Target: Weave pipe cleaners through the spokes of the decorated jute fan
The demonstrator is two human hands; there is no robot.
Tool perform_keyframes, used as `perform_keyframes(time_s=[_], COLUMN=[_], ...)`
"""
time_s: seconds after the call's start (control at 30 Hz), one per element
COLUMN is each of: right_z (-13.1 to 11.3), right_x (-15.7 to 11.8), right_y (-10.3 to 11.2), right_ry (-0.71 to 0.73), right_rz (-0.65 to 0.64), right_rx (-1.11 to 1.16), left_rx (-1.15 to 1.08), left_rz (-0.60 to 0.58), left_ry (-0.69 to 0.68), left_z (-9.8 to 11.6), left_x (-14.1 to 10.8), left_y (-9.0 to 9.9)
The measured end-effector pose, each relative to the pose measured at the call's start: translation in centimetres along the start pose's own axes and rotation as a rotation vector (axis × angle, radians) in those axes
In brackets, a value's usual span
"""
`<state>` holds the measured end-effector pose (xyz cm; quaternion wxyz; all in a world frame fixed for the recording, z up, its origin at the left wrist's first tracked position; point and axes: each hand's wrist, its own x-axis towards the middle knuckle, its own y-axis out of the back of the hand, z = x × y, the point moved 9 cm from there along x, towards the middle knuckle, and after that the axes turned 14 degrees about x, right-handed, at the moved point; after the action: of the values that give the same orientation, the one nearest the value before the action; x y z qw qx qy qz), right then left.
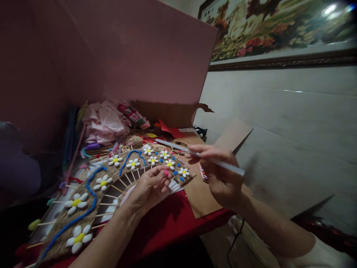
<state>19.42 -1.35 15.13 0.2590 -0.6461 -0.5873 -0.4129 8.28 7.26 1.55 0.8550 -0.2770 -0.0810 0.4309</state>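
Note:
Between the fingertips of my left hand (152, 184) is a small pink piece (166, 173). A long thin white stick (228, 167) is gripped in my right hand (220, 176), its far tip pointing left above the table. Under and left of my left hand lies a fan-shaped twine weave (108, 176) on wooden sticks. White flowers with yellow centres (76, 202), a wavy blue strip (93, 201) and small blue pieces (175, 173) lie on it.
Behind the weave are a crumpled pink cloth (106, 121), a twine ball (134, 141) and red paper (171, 130). Brown cardboard (202, 197) lies on the red tablecloth (167, 227). A tiled wall (292, 123) rises at the right.

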Motion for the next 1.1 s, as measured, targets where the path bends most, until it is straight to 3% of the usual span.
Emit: perform_keyframes(time_s=[0.1,0.17,0.33,0.53,0.73,1.0,1.1], right_z=[0.3,0.4,0.8,1.1,0.4,0.0,-0.4], right_x=[-2.1,-3.1,-4.7,-6.4,-6.5,-6.7,-6.9], right_y=[-1.2,-1.6,-1.5,-2.8,-3.4,-4.4,-4.9], right_ry=[0.024,0.066,0.140,0.251,0.358,0.426,0.472], right_rz=[-0.205,-0.268,-0.268,-0.404,-0.458,-0.544,-0.595], right_rx=[-0.128,-0.192,-0.280,-0.419,-0.544,-0.525,-0.533], left_rx=[0.000,-0.013,0.008,-0.009,0.023,0.044,0.067], left_rz=[-0.006,-0.027,-0.029,-0.045,-0.055,-0.024,-0.077], left_ry=[-0.004,-0.006,-0.027,-0.019,-0.060,-0.086,-0.063], left_z=[0.0,-0.1,0.1,0.2,0.6,0.8,0.7], left_x=[0.0,0.1,0.2,0.0,-0.1,0.0,-0.1], left_y=[0.1,0.0,0.0,-0.2,-0.5,-0.2,-0.7])
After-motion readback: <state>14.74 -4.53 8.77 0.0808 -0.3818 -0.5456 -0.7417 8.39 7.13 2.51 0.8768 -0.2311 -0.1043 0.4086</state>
